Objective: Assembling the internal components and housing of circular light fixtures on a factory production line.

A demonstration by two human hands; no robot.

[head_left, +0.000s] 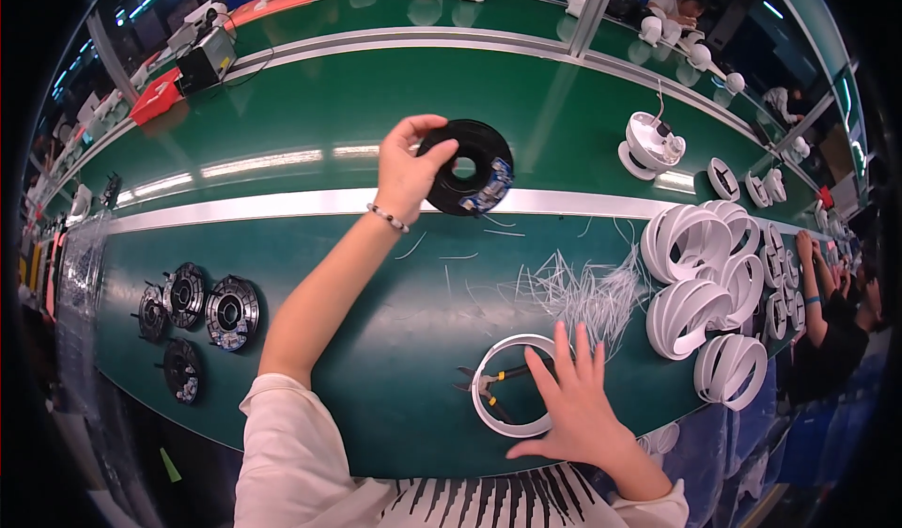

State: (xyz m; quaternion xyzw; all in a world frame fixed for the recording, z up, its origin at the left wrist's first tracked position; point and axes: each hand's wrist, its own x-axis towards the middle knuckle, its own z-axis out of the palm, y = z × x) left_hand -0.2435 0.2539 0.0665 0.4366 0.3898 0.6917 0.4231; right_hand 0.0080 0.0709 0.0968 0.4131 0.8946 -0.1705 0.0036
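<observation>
Raised over the white strip between the two green surfaces, my left hand (409, 173) grips a black ring-shaped part (482, 140) by its left edge, thumb across the front. A blue circuit board (496, 183) sits on that part's lower right. My right hand (581, 398) is spread, fingers stretched out, at the right side of a white plastic ring (493, 353) on the near table; whether it touches the ring I cannot tell. Inside and across that ring lie cutting pliers (496, 402) with black and yellow handles, jaws pointing left.
Several black round parts with boards (232, 313) lie on the left. A pile of thin white strips (592, 293) spreads right of centre, beside stacked white rings (691, 317). On the far green surface stands a white round housing (650, 146). Another person's arm (816, 288) shows at right.
</observation>
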